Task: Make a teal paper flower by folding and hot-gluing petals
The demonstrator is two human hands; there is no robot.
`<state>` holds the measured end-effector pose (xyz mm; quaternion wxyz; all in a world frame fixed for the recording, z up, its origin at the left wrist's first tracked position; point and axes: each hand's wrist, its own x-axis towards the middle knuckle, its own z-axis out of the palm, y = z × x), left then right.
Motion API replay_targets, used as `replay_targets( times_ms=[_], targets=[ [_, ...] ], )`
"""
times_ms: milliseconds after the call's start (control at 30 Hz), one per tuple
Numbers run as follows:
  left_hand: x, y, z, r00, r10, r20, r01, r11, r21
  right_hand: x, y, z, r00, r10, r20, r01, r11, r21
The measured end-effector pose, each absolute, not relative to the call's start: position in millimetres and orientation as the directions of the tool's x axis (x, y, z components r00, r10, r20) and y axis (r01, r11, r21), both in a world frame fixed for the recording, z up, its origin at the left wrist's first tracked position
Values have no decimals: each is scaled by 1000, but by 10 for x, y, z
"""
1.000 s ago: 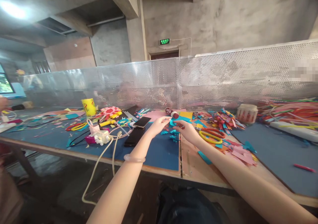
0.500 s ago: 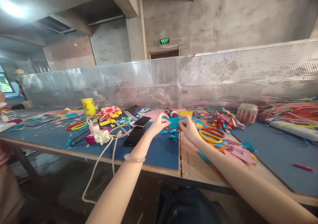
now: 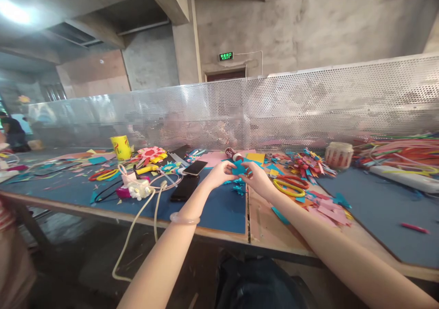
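Note:
Between my two hands is a small piece of blue paper (image 3: 239, 167), held just above the table. My left hand (image 3: 220, 174), with a pale bangle on its wrist, pinches the paper's left side. The fingers of my right hand (image 3: 258, 178) are closed on its right side. Below them lie small blue paper cutouts (image 3: 239, 188) on the blue mat. Right behind the paper, a dark red bottle (image 3: 232, 154) with a pale band lies on its side. Scissors with red and yellow handles (image 3: 291, 188) rest to the right of my right hand, beside paper scraps.
Two phones (image 3: 185, 188), a power strip with cords (image 3: 137, 186) and a yellow cup (image 3: 121, 148) stand to the left. On the right are a jar (image 3: 339, 155), pink scraps (image 3: 332, 210) and a red pen-like stick (image 3: 414, 228). A perforated metal screen (image 3: 308, 108) closes the back.
My hands have come closer together, and the blue paper, stretched flat between them before, now looks bent or folded. The view has shifted slightly.

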<state>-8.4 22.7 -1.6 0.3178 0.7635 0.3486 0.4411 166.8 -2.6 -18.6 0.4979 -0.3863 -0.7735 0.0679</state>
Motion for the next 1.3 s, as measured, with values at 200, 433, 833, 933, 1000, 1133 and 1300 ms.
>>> replay_targets(
  times_ms=[200, 433, 833, 933, 1000, 1133, 1300],
  targets=[
    [-102, 213, -6, 363, 791, 492, 314, -601, 735, 1684, -16, -197, -252, 635, 730, 561, 710, -424],
    [-103, 187, 15, 383, 762, 522, 387, -645, 659, 1667, 17, -237, -244, 603, 760, 591, 713, -377],
    [-57, 109, 46, 389, 746, 541, 493, -665, 562, 1664, 14, -245, -254, 542, 801, 619, 727, -296],
    [-53, 92, 51, 386, 751, 536, 524, -657, 542, 1663, 26, -256, -263, 531, 806, 613, 737, -286],
    [-52, 98, 39, 389, 750, 534, 535, -656, 532, 1662, 34, -265, -272, 525, 807, 607, 744, -279],
    [-53, 118, 8, 389, 745, 542, 537, -661, 524, 1658, 40, -279, -289, 514, 808, 604, 752, -262],
    [-56, 156, -12, 357, 733, 579, 502, -673, 543, 1647, 45, -290, -294, 507, 810, 603, 756, -254]
  ],
)
